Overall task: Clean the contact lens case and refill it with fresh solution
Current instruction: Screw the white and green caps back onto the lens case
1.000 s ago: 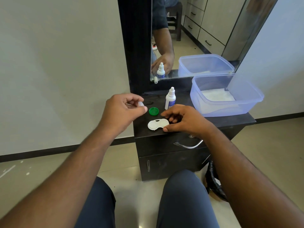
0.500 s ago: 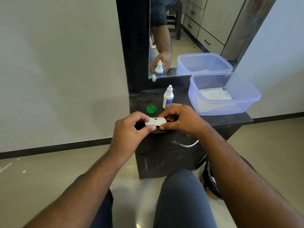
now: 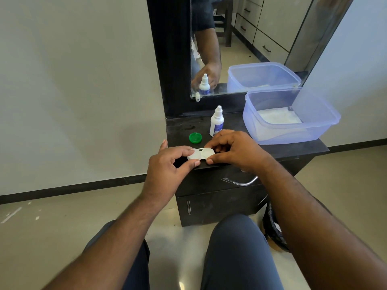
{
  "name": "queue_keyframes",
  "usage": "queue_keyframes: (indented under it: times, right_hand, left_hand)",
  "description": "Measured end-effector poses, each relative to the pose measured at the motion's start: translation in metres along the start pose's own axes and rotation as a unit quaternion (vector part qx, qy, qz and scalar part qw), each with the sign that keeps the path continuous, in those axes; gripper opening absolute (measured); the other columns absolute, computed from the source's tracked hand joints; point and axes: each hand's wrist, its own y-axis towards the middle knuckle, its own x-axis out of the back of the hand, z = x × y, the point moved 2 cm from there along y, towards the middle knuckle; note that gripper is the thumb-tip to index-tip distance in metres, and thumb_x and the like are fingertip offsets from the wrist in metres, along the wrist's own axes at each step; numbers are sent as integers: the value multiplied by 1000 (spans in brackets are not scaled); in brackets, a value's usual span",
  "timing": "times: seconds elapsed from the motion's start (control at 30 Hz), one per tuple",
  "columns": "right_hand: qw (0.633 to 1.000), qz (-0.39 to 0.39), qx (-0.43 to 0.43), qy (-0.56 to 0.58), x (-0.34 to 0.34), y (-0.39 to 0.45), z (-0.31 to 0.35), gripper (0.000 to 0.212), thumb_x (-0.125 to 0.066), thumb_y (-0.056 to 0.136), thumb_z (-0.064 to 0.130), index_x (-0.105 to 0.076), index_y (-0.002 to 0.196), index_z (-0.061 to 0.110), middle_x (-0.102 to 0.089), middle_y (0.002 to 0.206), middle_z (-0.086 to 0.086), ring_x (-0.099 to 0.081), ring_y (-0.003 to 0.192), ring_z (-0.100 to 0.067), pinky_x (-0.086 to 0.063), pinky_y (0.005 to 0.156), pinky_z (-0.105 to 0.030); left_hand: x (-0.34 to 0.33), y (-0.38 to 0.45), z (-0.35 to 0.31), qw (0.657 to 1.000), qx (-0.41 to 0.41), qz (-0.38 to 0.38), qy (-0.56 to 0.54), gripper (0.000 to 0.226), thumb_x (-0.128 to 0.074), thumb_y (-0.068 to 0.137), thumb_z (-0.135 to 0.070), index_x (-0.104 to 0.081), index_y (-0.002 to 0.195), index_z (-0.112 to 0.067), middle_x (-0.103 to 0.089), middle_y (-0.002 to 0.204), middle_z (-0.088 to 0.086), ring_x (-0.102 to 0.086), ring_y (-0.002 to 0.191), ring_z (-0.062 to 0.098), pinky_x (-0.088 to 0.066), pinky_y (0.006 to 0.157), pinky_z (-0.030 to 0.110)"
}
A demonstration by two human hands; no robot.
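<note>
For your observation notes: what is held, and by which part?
The white lens case: left hand pinches its left end, right hand its right end.

Walls: plain off-white painted wall (image 3: 79,84) on the left, with a dark skirting strip (image 3: 69,188) along its foot; a paler wall (image 3: 360,65) on the right.
Floor: glossy beige tiled floor (image 3: 52,233), with a few white specks at the left.
Furniture: low black wooden desk (image 3: 297,148) with a curved chrome drawer handle (image 3: 240,182).
Mirror: tall black-framed mirror (image 3: 261,34) rising from the desk's back, reflecting pale cabinet drawers with dark handles.
Light: soft, even daylight.
</note>
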Motion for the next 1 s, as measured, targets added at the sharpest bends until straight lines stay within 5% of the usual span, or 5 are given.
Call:
queue_keyframes:
  times: [0.33, 0.57, 0.73, 0.83, 1.0]
  right_hand:
    - [1000, -1, -3, 13, -3, 1, 1, 32, -81, 72, 20, -73, 103, 23, -59, 93, 18, -55, 81, -2, -42, 73, -16]
    - [1000, 2, 0, 0, -1, 0, 3, 31, -80, 73, 19, -72, 103, 23, -59, 94, 19, -55, 84, -2, -43, 74, -15]
    - [1000, -1, -1, 4, -2, 1, 3, 32, -81, 72, 20, -73, 103, 23, -59, 94, 18, -55, 83, -2, -42, 73, -15]
    - [1000, 0, 2, -1, -1, 0, 2, 31, -80, 74, 20, -72, 104, 23, -59, 95, 18, -55, 85, -3, -44, 74, -15]
    - [1000, 2, 2, 1, -2, 1, 3, 32, -80, 74, 19, -72, 104, 23, -59, 94, 18, -55, 84, -3, -44, 74, -14]
  left_hand:
    - [6, 1, 5, 998, -29, 52, 9, 36, -64, 84, -3, -70, 116, -20, -59, 119, -10, -48, 109, -13, -37, 91, 3]
    - [-1, 4, -4, 997, -41, 22, 63, 27, -78, 78, -25, -74, 104, -18, -64, 99, -2, -57, 91, 13, -50, 73, 29]
    - [6, 7, -2, 998, -22, 59, 14, 25, -70, 83, -11, -75, 104, -23, -69, 112, -7, -57, 103, 0, -46, 89, 14]
    - [5, 5, -4, 999, -13, 47, 8, 24, -76, 79, -26, -75, 103, -24, -65, 110, -9, -57, 100, 1, -44, 77, 8]
    - [1, 3, -6, 998, -41, 0, 56, 21, -80, 76, -22, -74, 94, -14, -71, 96, -1, -62, 88, 11, -53, 74, 30]
